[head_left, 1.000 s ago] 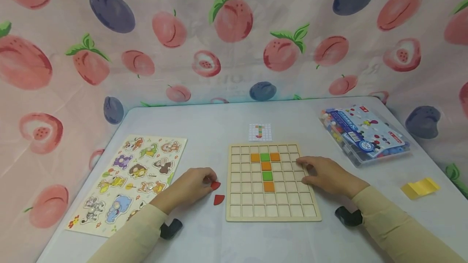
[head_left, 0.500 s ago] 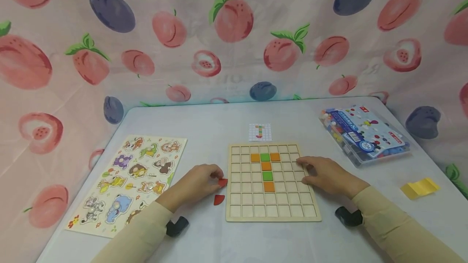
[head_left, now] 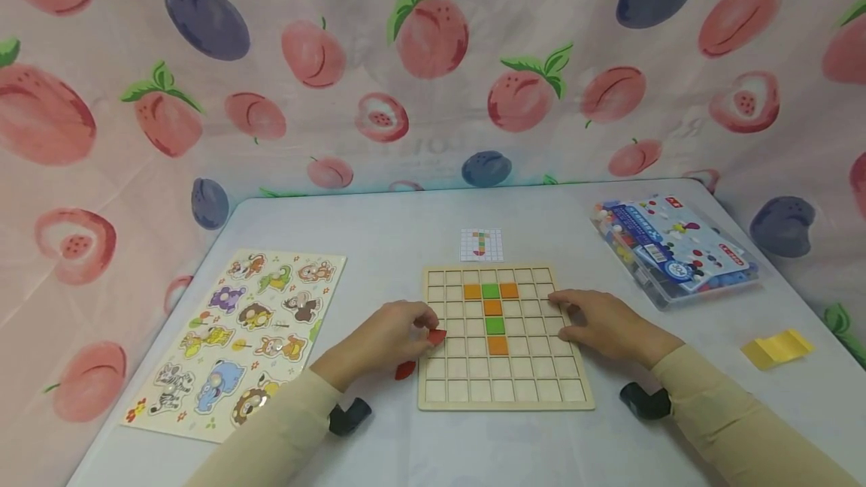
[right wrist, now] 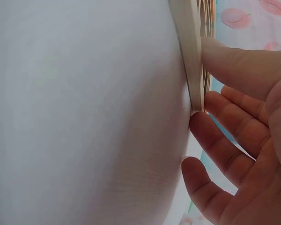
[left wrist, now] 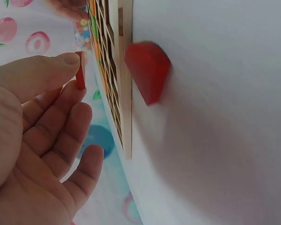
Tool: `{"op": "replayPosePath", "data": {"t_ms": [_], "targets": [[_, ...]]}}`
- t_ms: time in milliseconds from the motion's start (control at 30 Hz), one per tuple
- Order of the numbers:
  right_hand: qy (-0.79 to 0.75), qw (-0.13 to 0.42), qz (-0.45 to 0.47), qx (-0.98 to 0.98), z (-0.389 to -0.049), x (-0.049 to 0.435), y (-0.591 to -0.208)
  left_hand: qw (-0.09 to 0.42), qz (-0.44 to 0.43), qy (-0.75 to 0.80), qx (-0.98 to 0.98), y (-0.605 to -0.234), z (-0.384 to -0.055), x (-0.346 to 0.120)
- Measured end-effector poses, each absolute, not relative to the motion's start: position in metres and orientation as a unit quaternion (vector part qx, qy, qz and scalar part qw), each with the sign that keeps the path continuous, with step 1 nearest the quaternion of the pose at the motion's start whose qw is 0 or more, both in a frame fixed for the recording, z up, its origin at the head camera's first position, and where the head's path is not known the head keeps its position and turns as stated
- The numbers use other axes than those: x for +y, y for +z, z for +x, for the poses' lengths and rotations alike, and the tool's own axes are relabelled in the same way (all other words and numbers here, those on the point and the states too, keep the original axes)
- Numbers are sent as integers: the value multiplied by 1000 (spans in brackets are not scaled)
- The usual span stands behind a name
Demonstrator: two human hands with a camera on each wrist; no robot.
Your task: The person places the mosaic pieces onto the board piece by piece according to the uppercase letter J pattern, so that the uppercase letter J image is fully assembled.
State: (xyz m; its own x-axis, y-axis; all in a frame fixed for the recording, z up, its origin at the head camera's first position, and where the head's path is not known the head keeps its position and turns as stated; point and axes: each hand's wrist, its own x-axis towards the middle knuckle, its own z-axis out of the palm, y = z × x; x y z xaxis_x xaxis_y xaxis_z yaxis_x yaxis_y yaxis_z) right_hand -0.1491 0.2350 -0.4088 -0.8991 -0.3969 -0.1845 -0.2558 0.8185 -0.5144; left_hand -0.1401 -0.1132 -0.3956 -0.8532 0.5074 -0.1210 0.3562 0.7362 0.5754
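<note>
My left hand (head_left: 392, 337) pinches a red quarter-circle tile (head_left: 437, 337) between thumb and index finger. In the left wrist view this tile (left wrist: 81, 70) is edge-on, its other fingers loosely bent. It hangs over the left rim of a wooden grid board (head_left: 467, 389). Orange and green square tiles (head_left: 495, 326) fill a T shape in the grid. A second red quarter-circle tile (head_left: 405, 371) lies on the table beside the board, partly covered by the left hand in the head view. My right hand (head_left: 602, 322) rests its thumb and fingertips on the board's right edge, fingers relaxed.
A small pattern card (head_left: 481, 245) lies behind the board. An animal puzzle board (head_left: 271, 299) is at the left, partly under the left sleeve. A clear box of colourful parts (head_left: 676, 246) stands back right, with a folded yellow paper (head_left: 778, 348) nearer. A patterned cloth hangs behind.
My left hand has moved right with the red tile, from the table beside the board to over its left rim. The right hand and the square tiles have stayed put.
</note>
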Motion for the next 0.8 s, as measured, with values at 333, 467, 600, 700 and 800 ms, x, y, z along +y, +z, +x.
{"op": "replayPosePath", "data": {"t_ms": [333,467,600,700,800], "targets": [[-245,141,-173,944,-150,236,-411,151,229,286,918,-395,-138,-96],[-243,142,-169,944,-150,236,-411,157,237,288,915,-396,-137,-89],[-245,143,-171,944,-150,237,-410,152,251,285,913,-396,-137,-83],[-247,144,-169,943,-151,236,-410,148,262,281,911,-395,-137,-77],[-245,146,-170,943,-150,236,-410,153,266,280,910,-395,-136,-72]]}}
